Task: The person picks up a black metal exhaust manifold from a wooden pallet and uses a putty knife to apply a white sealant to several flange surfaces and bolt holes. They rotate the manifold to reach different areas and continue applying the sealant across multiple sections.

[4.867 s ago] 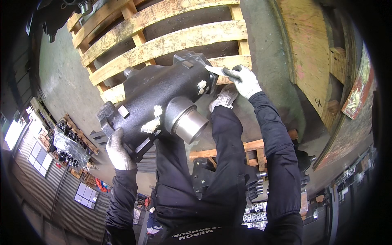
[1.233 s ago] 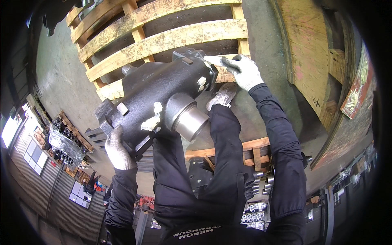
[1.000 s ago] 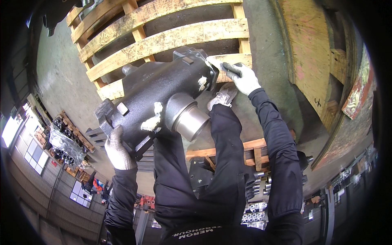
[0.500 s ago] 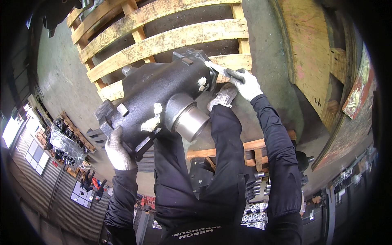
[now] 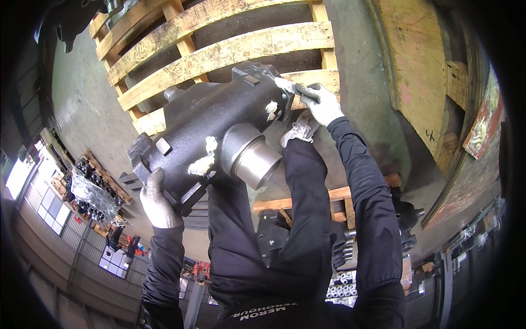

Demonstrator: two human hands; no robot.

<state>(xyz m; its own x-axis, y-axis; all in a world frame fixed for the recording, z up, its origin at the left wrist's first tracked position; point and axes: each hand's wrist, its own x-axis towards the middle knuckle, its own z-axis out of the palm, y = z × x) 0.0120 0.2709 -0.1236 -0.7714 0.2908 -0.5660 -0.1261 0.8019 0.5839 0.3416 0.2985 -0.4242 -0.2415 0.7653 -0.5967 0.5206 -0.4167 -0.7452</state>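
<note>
A large black metal casting [image 5: 205, 118] with a bare machined steel boss [image 5: 257, 164] lies slanted before my legs, its far end over the pallet's near edge. Cream-coloured putty patches [image 5: 204, 164] cling to its side, with another smear close to the right end. My left hand [image 5: 159, 204], in a pale knit glove, is closed around the lug at the lower left end. Gloved as well, my right hand [image 5: 322, 104] grips a putty knife [image 5: 297, 88], mostly hidden by the fingers. Its pale, putty-covered tip touches the casting's right end flange.
A slatted wooden pallet [image 5: 257, 44] lies on the floor beyond the casting. Plywood boards [image 5: 411, 60] stand to the right, beside a board smeared with putty [image 5: 482, 131]. My shoe [image 5: 300, 129] is under the right hand. Dark metal parts [image 5: 272, 233] rest behind my legs.
My right hand has shifted slightly left and up with the putty knife, bringing its tip closer against the end flange. My left hand and the casting stay put.
</note>
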